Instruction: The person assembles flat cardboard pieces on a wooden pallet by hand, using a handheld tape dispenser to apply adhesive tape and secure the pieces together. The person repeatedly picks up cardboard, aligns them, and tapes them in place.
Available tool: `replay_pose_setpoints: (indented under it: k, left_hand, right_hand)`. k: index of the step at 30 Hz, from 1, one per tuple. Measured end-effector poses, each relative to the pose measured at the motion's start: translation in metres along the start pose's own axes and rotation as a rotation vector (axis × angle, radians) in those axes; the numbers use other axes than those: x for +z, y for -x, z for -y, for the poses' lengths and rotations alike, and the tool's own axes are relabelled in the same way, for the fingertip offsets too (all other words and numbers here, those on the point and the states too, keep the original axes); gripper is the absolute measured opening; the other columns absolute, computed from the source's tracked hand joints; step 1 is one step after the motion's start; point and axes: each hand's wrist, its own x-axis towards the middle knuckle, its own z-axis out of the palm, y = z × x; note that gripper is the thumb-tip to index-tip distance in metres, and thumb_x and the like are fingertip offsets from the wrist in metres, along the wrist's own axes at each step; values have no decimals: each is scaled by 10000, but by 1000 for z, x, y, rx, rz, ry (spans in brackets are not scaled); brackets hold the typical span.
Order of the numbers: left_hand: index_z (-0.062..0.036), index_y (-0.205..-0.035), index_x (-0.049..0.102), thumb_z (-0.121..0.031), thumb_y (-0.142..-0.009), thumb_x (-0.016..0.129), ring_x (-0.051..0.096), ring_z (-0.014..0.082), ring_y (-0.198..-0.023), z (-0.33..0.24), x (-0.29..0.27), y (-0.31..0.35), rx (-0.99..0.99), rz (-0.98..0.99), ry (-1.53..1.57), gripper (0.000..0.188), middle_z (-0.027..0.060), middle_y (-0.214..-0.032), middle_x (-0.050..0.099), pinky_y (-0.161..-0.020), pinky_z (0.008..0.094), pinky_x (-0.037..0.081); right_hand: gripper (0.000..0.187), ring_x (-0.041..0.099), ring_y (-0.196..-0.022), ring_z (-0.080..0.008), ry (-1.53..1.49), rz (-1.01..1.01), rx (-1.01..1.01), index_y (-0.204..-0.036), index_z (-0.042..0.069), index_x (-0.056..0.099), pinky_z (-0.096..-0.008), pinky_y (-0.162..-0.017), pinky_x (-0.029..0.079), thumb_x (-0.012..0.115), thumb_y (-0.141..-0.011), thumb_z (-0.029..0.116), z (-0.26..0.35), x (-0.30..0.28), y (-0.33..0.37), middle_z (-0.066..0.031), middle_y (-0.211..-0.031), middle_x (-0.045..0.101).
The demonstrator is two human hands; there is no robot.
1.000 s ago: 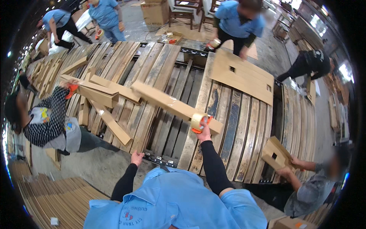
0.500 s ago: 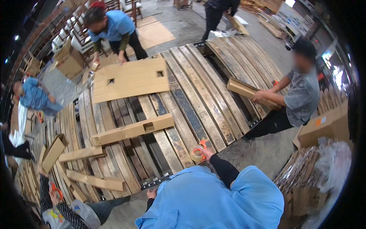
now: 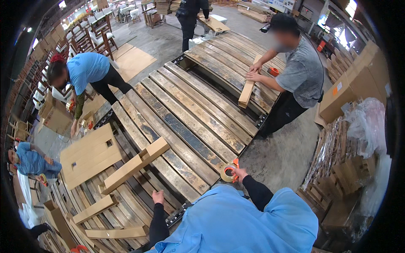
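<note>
My right hand [image 3: 240, 174] grips the handle of an orange tape dispenser [image 3: 228, 172] with a roll of tan tape, above the near edge of the wooden slatted table [image 3: 202, 149]. Held out over the slats, my left hand [image 3: 158, 197] is open with nothing in it. Beyond that hand a long folded cardboard box [image 3: 130, 169] lies across the slats, with an open notch near its upper end. Two narrower cardboard pieces, one long [image 3: 116, 232] and one shorter [image 3: 96, 209], lie left of my left hand.
A flat cardboard sheet [image 3: 90, 156] with two cut-outs lies at the table's left, near a person in blue [image 3: 88, 74]. On the right, another person [image 3: 303, 71] presses both hands on a narrow cardboard box [image 3: 247, 90]. Plastic-wrapped stacks [image 3: 325, 147] stand at right.
My view has swung to the right. My left hand has moved forward from beside my body, over the slats. The person at right has lowered the narrow box onto the table.
</note>
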Motion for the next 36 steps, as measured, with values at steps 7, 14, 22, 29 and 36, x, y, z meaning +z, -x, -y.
replay_pose_setpoints:
  k: [7,14,22,29,36]
  left_hand:
    - [150,-1507,352,-176,-857,819,662,154,-822,-5,66,68,-141,252,-41,864,98,-909,728,-738,332,551]
    - [139,-1435,460,-254,-770,863,717,279,-897,49,54,107,-59,129,-309,872,191,-973,750,-826,395,570]
    - [128,-1471,438,-232,-804,816,702,297,-1049,46,18,99,-281,-46,-181,847,252,-1127,722,-888,396,566]
    - [22,-1600,258,-116,-884,757,558,155,-557,19,65,90,-260,0,105,884,65,-759,624,-418,336,403]
    - [148,-1435,443,-126,-836,769,648,174,-664,5,111,102,-216,183,-101,735,132,-804,713,-594,345,532]
  right_hand:
    - [357,661,-972,-348,58,131,71,-1150,-66,621,-573,-711,528,765,-836,24,-5,1,9,-162,-1118,619]
    - [220,689,-741,-278,205,89,-53,-909,-68,636,-459,-543,529,796,-775,1,39,13,-18,-158,-876,636]
    - [222,664,-701,-223,326,177,-76,-820,-25,607,-450,-545,524,807,-755,46,83,25,-14,-117,-785,614]
    - [269,665,-743,-240,374,205,-31,-989,-44,594,-447,-609,542,759,-791,33,76,22,-48,-112,-893,623]
    - [297,663,-741,-273,371,217,-7,-1002,-77,642,-465,-616,534,797,-774,34,81,15,-55,-123,-898,645]
